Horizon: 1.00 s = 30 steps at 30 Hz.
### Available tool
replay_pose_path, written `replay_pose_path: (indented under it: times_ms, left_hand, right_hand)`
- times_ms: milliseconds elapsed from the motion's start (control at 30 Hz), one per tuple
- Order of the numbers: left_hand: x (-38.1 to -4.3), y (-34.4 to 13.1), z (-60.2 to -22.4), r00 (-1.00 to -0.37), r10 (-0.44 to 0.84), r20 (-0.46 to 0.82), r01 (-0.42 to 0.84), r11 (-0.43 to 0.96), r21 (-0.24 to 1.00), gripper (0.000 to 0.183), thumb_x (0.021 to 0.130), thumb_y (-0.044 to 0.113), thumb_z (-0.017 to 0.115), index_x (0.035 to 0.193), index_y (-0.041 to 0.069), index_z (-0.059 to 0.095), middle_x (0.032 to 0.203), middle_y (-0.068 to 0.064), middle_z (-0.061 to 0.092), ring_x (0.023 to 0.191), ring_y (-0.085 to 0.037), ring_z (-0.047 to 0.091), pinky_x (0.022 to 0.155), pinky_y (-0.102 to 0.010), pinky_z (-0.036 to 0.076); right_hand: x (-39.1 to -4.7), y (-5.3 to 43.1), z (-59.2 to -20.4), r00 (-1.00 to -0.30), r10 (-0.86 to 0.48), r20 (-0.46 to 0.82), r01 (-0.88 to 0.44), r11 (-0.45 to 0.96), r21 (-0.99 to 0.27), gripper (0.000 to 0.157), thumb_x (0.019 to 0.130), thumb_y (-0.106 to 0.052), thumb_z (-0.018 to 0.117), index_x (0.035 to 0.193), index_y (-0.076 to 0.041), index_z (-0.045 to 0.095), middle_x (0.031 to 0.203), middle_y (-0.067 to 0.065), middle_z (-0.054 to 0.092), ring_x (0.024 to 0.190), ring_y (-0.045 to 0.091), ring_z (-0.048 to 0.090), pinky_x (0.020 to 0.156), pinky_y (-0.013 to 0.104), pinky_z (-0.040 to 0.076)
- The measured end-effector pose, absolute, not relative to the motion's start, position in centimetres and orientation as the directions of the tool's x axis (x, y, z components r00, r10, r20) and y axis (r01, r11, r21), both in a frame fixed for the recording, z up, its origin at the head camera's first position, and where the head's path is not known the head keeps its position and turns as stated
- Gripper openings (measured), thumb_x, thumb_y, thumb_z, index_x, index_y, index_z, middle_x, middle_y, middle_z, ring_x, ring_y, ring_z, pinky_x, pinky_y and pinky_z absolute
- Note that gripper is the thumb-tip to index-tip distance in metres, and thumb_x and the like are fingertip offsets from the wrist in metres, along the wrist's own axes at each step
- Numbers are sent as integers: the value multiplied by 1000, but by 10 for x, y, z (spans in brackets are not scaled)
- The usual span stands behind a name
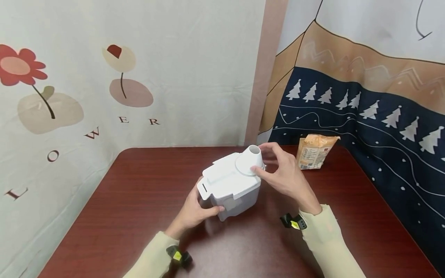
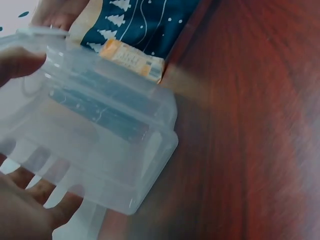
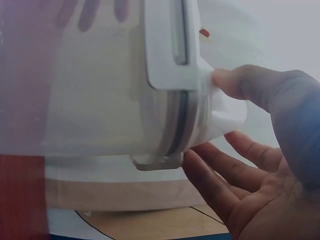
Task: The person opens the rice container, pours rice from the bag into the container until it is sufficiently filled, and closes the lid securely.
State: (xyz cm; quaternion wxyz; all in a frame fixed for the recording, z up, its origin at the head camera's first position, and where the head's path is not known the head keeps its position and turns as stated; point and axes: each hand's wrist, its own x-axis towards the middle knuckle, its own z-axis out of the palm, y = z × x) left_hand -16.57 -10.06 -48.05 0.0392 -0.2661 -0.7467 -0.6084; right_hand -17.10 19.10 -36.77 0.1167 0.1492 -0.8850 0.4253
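A translucent plastic storage container (image 1: 240, 202) with a white lid (image 1: 222, 181) is held tilted above the table. On the lid's far right end stands a white cone-shaped spout (image 1: 251, 160) with an open top. My left hand (image 1: 194, 210) grips the container from its near left side, thumb on the front wall; in the left wrist view its fingers (image 2: 65, 207) spread under the wall. With the thumb on the cone and fingers at the lid's far edge, my right hand (image 1: 283, 173) holds the spout end. The right wrist view shows the lid's side clip (image 3: 170, 75) beside that hand.
An orange and white package (image 1: 315, 152) stands at the back right of the dark red-brown table (image 1: 139, 185). Behind the table hang a pale flower-print curtain (image 1: 194, 77) and a dark blue cloth with white trees (image 1: 323, 112).
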Motion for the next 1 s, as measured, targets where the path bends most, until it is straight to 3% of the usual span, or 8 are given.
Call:
replay_pose_path:
  times_ms: [267, 567, 800, 1000]
  left_hand:
    - [-175, -107, -478, -833, 412, 370, 451, 117, 885, 90, 73, 9, 89, 149, 19, 42, 136, -5, 60, 124, -9, 55, 114, -18, 37]
    - [-162, -102, -481, -866, 340, 367, 440, 166, 882, 117, 70, 16, 95, 161, 22, 23, 152, 3, 48, 137, -9, 46, 118, -18, 31]
    - [-156, -95, -484, -904, 233, 358, 410, 232, 882, 96, 72, 17, 93, 152, 27, 40, 137, 4, 60, 128, -8, 55, 112, -28, 45]
    - [-165, -98, -488, -891, 263, 371, 423, 184, 887, 91, 73, 10, 90, 150, 24, 43, 132, 0, 62, 122, -9, 59, 107, -30, 50]
  right_hand:
    - [-167, 195, -361, -928, -168, 333, -364, 606, -707, 58, 84, -22, 86, 132, -16, 55, 122, 10, 70, 107, 27, 72, 91, 46, 62]
    - [-175, 200, -369, -897, -306, 320, -439, 522, -732, 69, 91, -20, 78, 151, -24, 45, 152, 4, 52, 141, 25, 51, 115, 52, 46]
    - [-180, 203, -372, -895, -321, 309, -438, 505, -744, 68, 92, -17, 76, 151, -25, 45, 153, 7, 52, 141, 28, 51, 114, 52, 45]
    - [-178, 204, -370, -896, -307, 321, -440, 521, -731, 65, 89, -19, 80, 147, -21, 50, 145, 5, 58, 134, 25, 57, 111, 51, 49]
